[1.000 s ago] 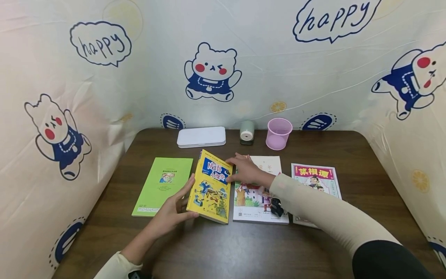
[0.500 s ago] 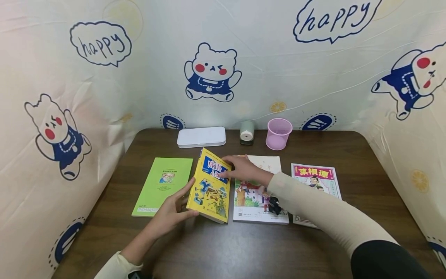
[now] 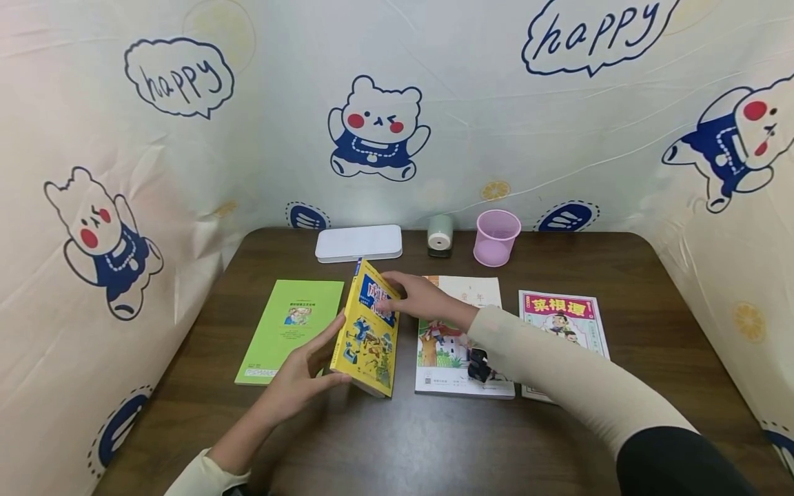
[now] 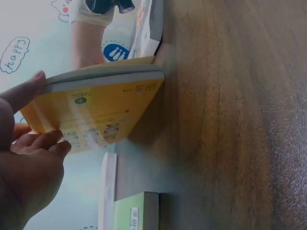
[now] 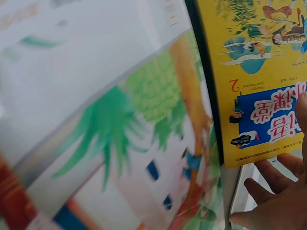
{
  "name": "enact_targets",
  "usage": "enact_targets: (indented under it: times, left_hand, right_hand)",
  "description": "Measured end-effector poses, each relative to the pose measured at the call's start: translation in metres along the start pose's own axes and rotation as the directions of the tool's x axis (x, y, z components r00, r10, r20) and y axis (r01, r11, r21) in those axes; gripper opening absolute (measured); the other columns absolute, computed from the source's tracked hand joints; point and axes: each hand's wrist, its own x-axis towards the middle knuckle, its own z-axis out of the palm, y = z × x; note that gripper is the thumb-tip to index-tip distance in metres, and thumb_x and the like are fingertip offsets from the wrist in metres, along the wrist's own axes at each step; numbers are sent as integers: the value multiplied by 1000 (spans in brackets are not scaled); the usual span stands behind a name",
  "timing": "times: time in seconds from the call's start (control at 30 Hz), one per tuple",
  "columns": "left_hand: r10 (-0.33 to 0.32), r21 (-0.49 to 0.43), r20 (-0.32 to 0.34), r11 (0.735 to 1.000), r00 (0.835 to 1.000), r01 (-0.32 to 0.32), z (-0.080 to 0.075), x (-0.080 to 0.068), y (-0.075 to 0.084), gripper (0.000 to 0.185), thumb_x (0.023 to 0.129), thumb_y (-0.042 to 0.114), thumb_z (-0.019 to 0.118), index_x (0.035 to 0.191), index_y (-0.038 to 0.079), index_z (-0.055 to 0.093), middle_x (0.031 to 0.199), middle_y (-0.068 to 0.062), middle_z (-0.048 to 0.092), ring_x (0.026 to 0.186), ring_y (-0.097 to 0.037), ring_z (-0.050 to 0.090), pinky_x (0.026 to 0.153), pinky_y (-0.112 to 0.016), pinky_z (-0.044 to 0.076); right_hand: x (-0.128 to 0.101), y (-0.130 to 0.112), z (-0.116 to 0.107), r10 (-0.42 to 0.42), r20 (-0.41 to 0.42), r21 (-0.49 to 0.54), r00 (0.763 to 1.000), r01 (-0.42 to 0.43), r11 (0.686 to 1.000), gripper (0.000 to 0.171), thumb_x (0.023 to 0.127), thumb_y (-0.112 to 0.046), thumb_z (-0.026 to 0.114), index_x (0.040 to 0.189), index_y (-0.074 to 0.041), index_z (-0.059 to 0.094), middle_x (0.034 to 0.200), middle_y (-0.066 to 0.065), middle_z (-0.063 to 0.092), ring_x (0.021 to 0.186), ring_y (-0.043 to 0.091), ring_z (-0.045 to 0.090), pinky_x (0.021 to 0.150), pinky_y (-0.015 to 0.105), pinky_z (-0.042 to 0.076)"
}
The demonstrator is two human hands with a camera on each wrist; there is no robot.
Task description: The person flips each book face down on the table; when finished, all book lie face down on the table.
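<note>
Apparently for balance, left hand (image 3: 298, 384) grips tilted yellow book (image 3: 371, 344) near its spine; right hand (image 3: 430, 298) pinches the opposite edge.

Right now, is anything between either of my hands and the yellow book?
Nothing visible: your left hand and right hand both hold the tilted yellow book directly. The green book and white book lie on either side, not in between.
</note>
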Motion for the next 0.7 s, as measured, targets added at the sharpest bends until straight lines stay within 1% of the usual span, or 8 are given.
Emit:
enact_targets:
  times: [0.1, 0.23, 0.4, 0.53, 0.63, 0.7]
  left_hand:
    - [21, 5, 1, 1000, 1000, -21, -1, -1, 2, 94, 89, 15, 82, 164, 25, 27, 172, 5, 18, 151, -32, 35, 117, -43, 33]
    - [63, 19, 3, 998, 998, -63, -1, -3, 5, 93, 89, 11, 82, 164, 23, 29, 172, 4, 19, 152, -28, 32, 117, -40, 33]
    - [108, 40, 6, 993, 994, -108, -2, -5, 6, 90, 89, 10, 81, 163, 21, 31, 172, 0, 20, 153, -23, 29, 116, -31, 34]
    - [135, 56, 12, 989, 991, -135, -2, -6, 8, 89, 88, 10, 81, 163, 21, 33, 171, 3, 21, 153, -21, 27, 115, -24, 34]
    - [160, 69, 20, 985, 987, -161, -2, -7, 10, 89, 88, 8, 81, 162, 19, 34, 170, 5, 22, 153, -22, 27, 115, -25, 34]
    - [174, 80, 23, 981, 985, -175, -2, -8, 10, 88, 88, 7, 81, 162, 18, 35, 170, 2, 23, 153, -23, 27, 116, -27, 34]
  right_hand:
    - [1, -5, 0, -23, -8, 5, 1000, 23, 1000, 83, 92, -64, 67, 159, -23, 40, 154, 5, 52, 145, 27, 46, 118, 54, 39]
    - [2, -11, 0, -49, -22, 26, 999, 50, 998, 79, 95, -60, 66, 160, -24, 39, 157, 5, 50, 147, 26, 44, 119, 53, 37]
    - [3, -18, 0, -83, -43, 47, 996, 85, 995, 75, 97, -58, 65, 159, -27, 39, 157, 2, 49, 147, 23, 44, 118, 50, 39]
    - [4, -23, 0, -98, -60, 56, 993, 102, 993, 76, 97, -59, 64, 160, -25, 38, 157, 3, 50, 146, 22, 45, 116, 47, 42]
    - [4, -29, -1, -107, -69, 68, 992, 112, 991, 77, 98, -58, 63, 161, -21, 36, 155, 4, 52, 144, 21, 48, 115, 45, 44]
    - [3, -33, -2, -112, -76, 76, 991, 117, 990, 78, 99, -56, 63, 161, -19, 35, 154, 5, 52, 143, 22, 49, 114, 44, 45]
